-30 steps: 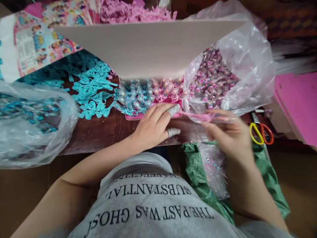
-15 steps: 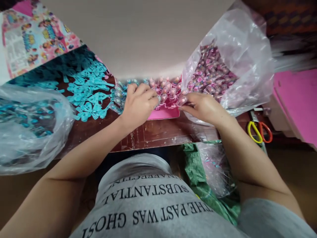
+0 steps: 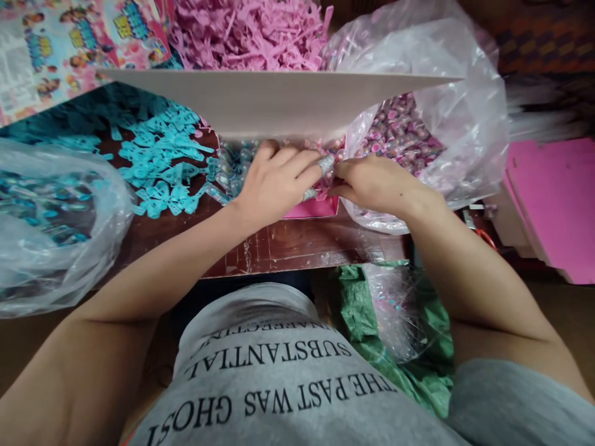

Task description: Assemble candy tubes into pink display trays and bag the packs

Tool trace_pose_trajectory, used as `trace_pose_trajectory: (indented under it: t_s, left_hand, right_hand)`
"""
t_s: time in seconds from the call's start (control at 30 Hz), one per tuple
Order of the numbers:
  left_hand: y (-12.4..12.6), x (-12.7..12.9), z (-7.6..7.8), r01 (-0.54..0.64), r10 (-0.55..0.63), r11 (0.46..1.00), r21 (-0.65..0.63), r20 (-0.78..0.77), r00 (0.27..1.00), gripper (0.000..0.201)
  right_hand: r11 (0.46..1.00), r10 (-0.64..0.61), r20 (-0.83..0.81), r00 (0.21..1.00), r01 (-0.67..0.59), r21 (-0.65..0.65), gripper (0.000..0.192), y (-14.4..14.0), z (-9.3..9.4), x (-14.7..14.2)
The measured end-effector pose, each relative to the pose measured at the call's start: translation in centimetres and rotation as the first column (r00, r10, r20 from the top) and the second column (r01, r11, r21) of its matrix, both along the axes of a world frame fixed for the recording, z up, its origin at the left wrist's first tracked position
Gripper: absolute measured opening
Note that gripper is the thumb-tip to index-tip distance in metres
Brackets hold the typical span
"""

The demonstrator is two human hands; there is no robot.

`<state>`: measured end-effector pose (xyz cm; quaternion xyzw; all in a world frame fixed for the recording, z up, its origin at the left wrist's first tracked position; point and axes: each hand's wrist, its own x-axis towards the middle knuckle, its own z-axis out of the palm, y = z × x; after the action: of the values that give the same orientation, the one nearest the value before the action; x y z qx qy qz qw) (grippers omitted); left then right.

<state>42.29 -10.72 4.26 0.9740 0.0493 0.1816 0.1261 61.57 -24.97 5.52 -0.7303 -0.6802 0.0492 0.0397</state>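
Observation:
A pink cardboard box (image 3: 311, 209) sits at the table's front, filled with clear capsule pieces, blue ones (image 3: 227, 164) on the left and pink ones on the right. My left hand (image 3: 276, 179) is over the box with bent fingers, tape on thumb and index finger; what lies between them is hidden. At the box's right end, my right hand (image 3: 379, 183) has its fingers pinched on a small pink capsule, mostly covered by the fingertips. Beside it a clear plastic bag (image 3: 465, 124) holds many loose pink capsules (image 3: 409, 133).
Behind the box rises its pale lid (image 3: 279, 102), with a heap of pink plastic pieces (image 3: 251, 37) beyond. Blue plastic pieces (image 3: 162, 161) and a bag of blue capsules (image 3: 51, 210) lie left. Pink card sheets (image 3: 553, 204) and partly hidden scissors (image 3: 486, 236) are at right.
My left hand has shifted right across the box, closer to my right hand. My right hand has moved slightly inward with the pink capsule. The lid now looks lower, and pink pieces show behind it.

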Motion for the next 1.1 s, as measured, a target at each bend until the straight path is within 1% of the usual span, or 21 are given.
trace_pose_trajectory:
  t_s: [0.07,0.13,0.27,0.37,0.43,0.57,0.63,0.7,0.8,0.9,0.97,1.03,1.1]
  left_hand:
    - [-0.2,0.3,-0.2,0.04,-0.04,0.997,-0.065,0.005,0.999,0.028]
    - [-0.1,0.3,-0.4,0.068,-0.07,0.993,-0.099,-0.007,0.998,0.029]
    - [1.1,-0.5,-0.7,0.094,-0.098,0.993,-0.066,-0.064,0.993,0.032]
    - [1.7,-1.1,-1.0,0.095,-0.096,0.995,-0.03,-0.061,0.993,0.031]
    - [1.8,-1.1,-1.3,0.084,-0.085,0.996,-0.028,-0.03,0.996,0.029]
    - [1.5,-0.7,-2.1,0.039,-0.039,0.997,-0.068,0.006,0.999,0.027]
    - [1.2,-0.5,-2.2,0.019,-0.018,0.997,-0.069,0.007,1.0,0.027]
    - [1.0,-0.5,-2.1,0.008,-0.008,0.999,-0.045,0.009,1.0,0.027]
    - [0.6,-0.9,-1.5,0.019,-0.019,0.999,0.029,0.004,1.0,0.027]
    - [0.2,-1.6,-0.8,0.027,-0.027,0.995,0.1,-0.006,1.0,0.026]
    - [0.1,-1.9,-0.6,0.039,-0.038,0.992,0.121,-0.011,0.999,0.027]
    - [-0.1,-1.8,-0.6,0.06,-0.058,0.99,0.127,-0.017,0.998,0.03]
    - [-0.2,-1.2,-0.7,0.054,-0.052,0.99,0.131,-0.017,0.998,0.032]
  right_hand:
    - [1.0,0.001,-0.015,1.0,-0.001,-0.027,0.019,-0.1,0.5,-0.1]
    - [0.999,-0.013,-0.01,1.0,0.012,-0.042,0.018,-0.3,0.8,0.0]
    - [0.997,-0.015,0.02,1.0,0.016,-0.07,0.019,-0.6,0.4,0.4]
    - [0.998,-0.002,0.039,0.999,0.005,-0.056,0.019,-0.6,-0.3,0.0]
    - [1.0,-0.016,0.049,0.999,0.017,-0.003,0.021,-0.8,-0.6,-0.7]
    - [0.976,-0.132,0.077,0.988,0.117,0.182,0.033,-1.8,-1.1,-2.2]
    - [0.963,-0.185,0.086,0.979,0.163,0.215,0.037,-2.3,-1.7,-2.8]
    - [0.954,-0.213,0.059,0.975,0.195,0.228,0.038,-2.5,-2.4,-3.1]
    - [0.938,-0.217,-0.017,0.976,0.213,0.274,0.034,-2.6,-3.3,-3.5]
    - [0.925,-0.207,-0.042,0.978,0.209,0.317,0.033,-2.5,-3.6,-3.9]
    - [0.915,-0.205,-0.065,0.977,0.215,0.341,0.032,-2.6,-3.7,-4.1]
    - [0.881,-0.216,-0.131,0.968,0.251,0.4,0.037,-2.7,-4.1,-4.1]
    - [0.81,-0.233,-0.223,0.946,0.316,0.494,0.041,-3.0,-4.7,-3.7]
